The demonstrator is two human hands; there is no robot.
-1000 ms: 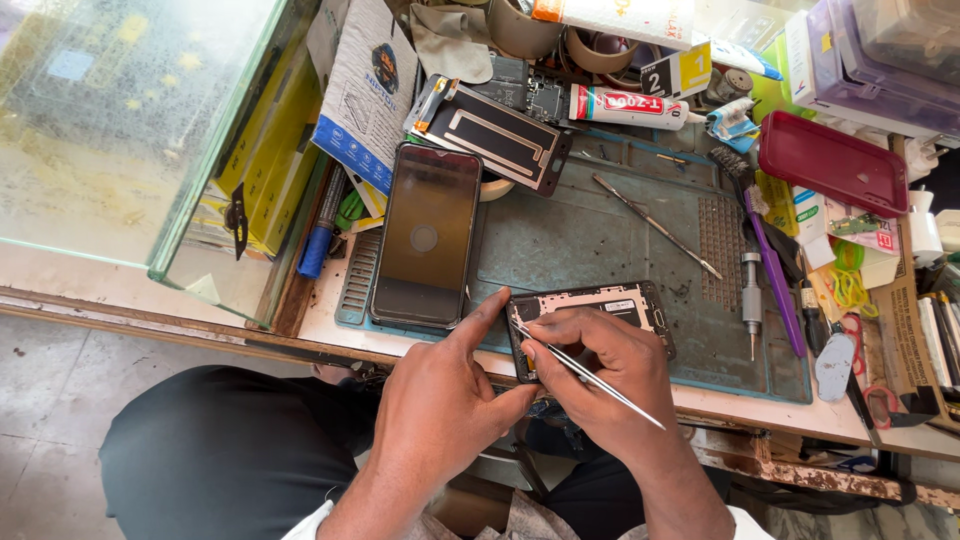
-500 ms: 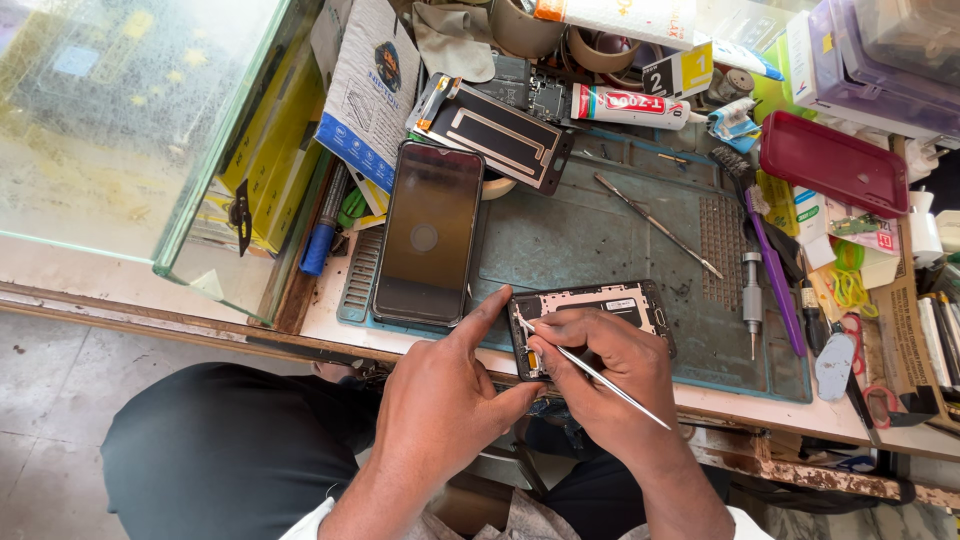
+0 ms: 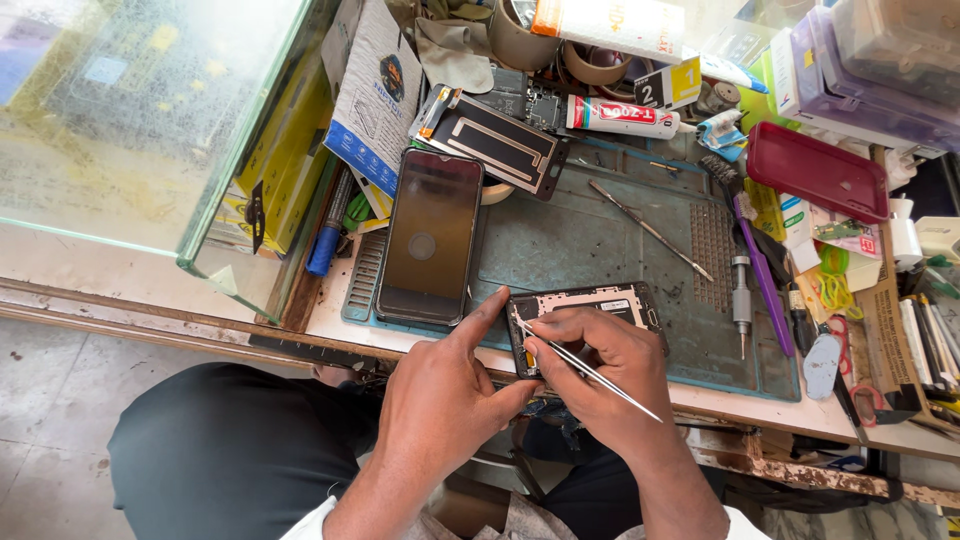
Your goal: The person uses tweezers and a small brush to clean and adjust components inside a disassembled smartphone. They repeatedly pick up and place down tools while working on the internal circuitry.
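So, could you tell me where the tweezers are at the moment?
In the head view, the tweezers are in the right hand, at the near edge of the green mat, tips on the opened phone that the left hand steadies.

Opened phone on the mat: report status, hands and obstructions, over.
Left hand steadies the opened phone at its left end. Right hand grips tweezers, tips at phone's left end. Black screen panel lies alongside on the mat, not blocking.
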